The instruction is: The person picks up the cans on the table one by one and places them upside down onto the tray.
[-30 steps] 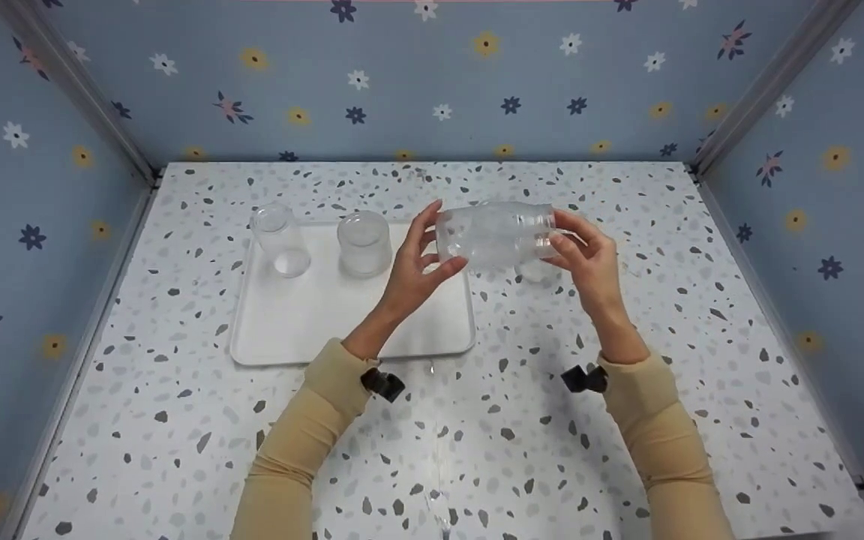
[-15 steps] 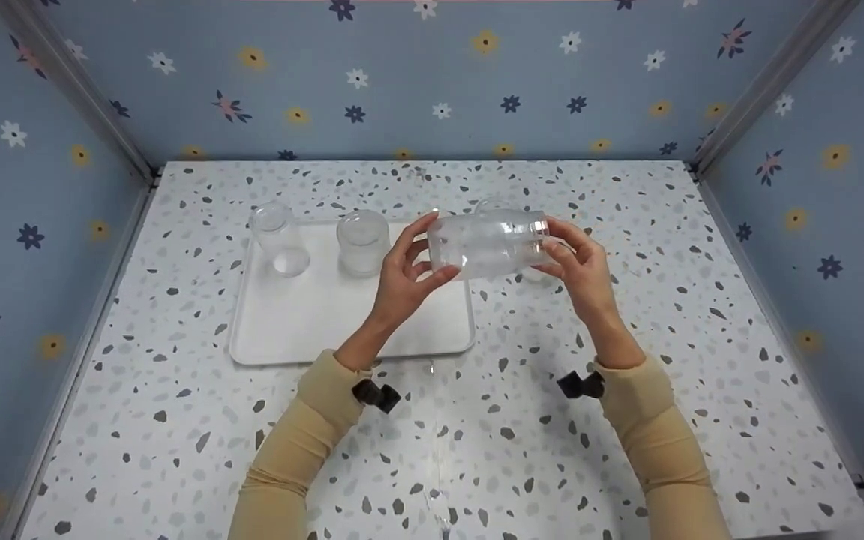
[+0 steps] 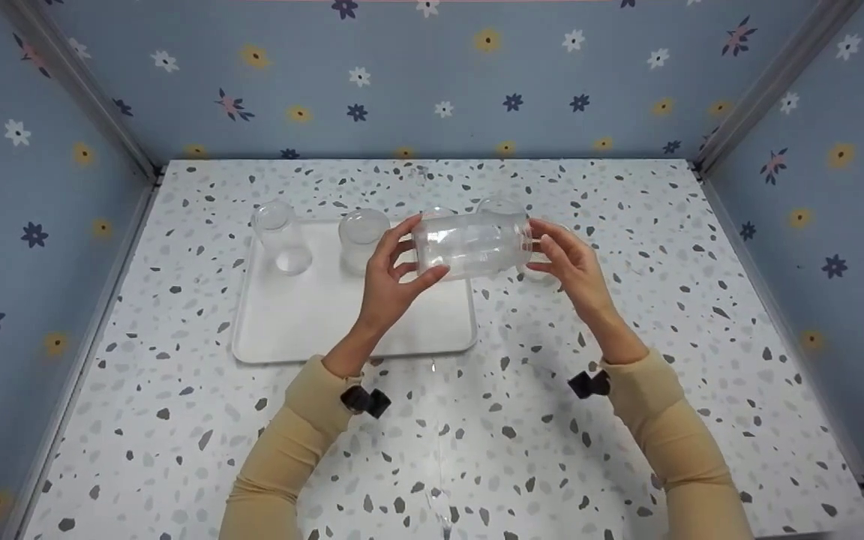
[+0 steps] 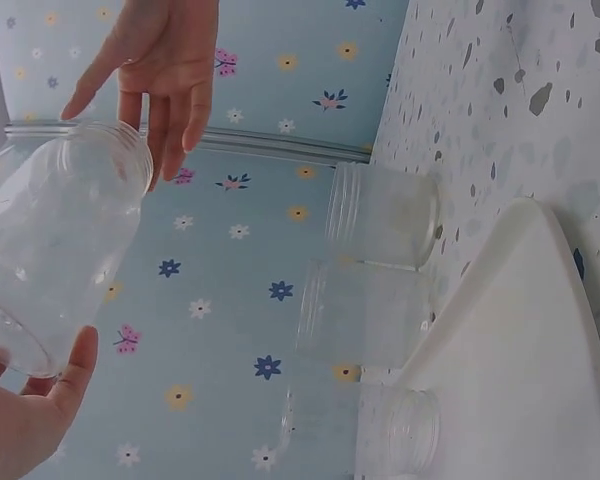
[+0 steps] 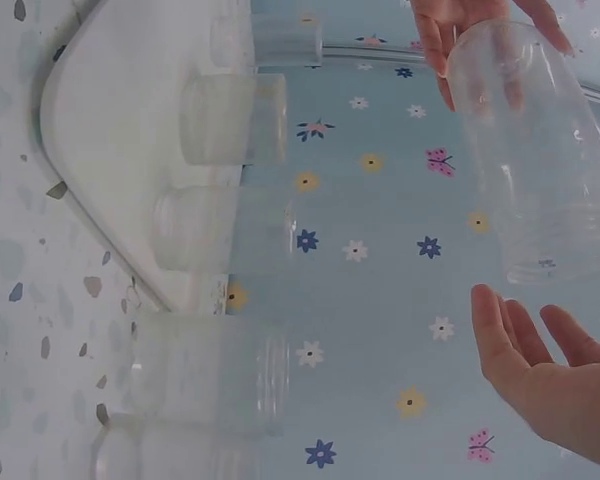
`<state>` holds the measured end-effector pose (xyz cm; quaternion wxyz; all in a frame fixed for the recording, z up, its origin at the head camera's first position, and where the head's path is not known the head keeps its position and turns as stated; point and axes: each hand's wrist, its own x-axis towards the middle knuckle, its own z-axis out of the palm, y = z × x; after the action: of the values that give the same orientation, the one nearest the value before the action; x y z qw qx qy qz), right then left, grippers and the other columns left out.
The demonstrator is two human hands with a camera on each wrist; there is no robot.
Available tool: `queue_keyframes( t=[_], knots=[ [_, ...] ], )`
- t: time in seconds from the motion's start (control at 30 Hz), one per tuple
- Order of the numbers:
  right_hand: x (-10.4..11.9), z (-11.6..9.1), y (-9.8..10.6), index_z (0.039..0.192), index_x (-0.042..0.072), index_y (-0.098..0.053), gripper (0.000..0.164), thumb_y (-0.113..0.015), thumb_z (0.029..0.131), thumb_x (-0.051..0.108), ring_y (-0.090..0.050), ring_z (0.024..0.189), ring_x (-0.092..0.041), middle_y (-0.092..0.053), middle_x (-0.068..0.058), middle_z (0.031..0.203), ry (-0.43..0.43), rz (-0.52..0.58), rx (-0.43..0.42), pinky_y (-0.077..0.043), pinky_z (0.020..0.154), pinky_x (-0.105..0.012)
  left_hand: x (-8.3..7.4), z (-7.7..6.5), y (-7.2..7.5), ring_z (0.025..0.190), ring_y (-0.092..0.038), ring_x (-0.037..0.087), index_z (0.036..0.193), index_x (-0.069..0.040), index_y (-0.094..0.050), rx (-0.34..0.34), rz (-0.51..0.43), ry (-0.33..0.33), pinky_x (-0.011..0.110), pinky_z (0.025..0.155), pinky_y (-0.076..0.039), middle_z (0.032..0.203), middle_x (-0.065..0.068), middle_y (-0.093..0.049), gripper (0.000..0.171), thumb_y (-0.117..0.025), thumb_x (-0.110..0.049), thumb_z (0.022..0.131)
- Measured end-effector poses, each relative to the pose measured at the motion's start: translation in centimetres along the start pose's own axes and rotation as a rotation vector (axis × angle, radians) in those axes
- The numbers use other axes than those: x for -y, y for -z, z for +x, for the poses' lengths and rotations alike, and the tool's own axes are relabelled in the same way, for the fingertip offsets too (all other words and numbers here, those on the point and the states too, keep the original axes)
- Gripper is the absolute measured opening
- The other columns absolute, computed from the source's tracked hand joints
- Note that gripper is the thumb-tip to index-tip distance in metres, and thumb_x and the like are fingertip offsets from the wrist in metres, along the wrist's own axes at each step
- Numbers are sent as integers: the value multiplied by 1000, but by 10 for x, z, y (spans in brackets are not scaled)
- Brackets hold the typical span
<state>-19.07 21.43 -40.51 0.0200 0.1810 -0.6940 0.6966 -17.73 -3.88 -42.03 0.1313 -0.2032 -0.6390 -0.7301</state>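
A clear, empty-looking jar (image 3: 473, 244) lies sideways in the air between the two hands, over the tray's right end. My left hand (image 3: 391, 281) grips it round its base, thumb in front and fingers behind. The ridged mouth (image 4: 115, 155) faces my right hand (image 3: 574, 270), whose fingers are spread loosely beside the rim. In the right wrist view a small gap shows between that mouth and my right fingertips (image 5: 485, 300). On the white tray (image 3: 304, 330) stand a tall narrow jar (image 3: 282, 244) and a wider jar (image 3: 363, 232), both clear and upside down.
Another clear jar (image 5: 225, 230) stands on the tray behind the held one. Two more, one of them a ridged jar (image 5: 210, 370), stand on the speckled table (image 3: 492, 450) right of the tray. Flowered panels (image 3: 432, 82) enclose the table at back and sides.
The jar has moved left and slightly down with the left hand. My right hand, which held the mouth end a second ago, has loosened its fingers and come off it.
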Motion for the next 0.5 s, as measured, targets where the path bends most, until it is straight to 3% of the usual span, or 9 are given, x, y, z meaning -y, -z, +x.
queue_keyframes(
  t=[0.17,0.37,0.5],
  knots=[
    [-7,4,8,123,-5,-48,35,-48,91,11,-52,102,-27,-51,-22,115,-67,-92,-29,-47,81,-34,-21,-3,3,100,-46,29,124,9,-42,-24,109,29,36,73,-47,117,19,-44,62,-71,1,70],
    [-15,12,18,120,-5,-51,38,-54,89,17,-55,95,-16,-52,-22,116,-186,-197,-74,-46,81,-29,-27,-4,7,99,-46,31,123,9,-44,-26,219,57,42,72,-46,117,23,-45,61,-72,0,69],
    [-22,18,24,118,-5,-53,39,-56,88,20,-55,89,-11,-54,-19,115,-220,-287,-111,-46,77,-23,-24,-6,12,99,-46,33,124,7,-45,-15,281,68,46,73,-45,116,23,-46,62,-73,-3,69]
  ],
)
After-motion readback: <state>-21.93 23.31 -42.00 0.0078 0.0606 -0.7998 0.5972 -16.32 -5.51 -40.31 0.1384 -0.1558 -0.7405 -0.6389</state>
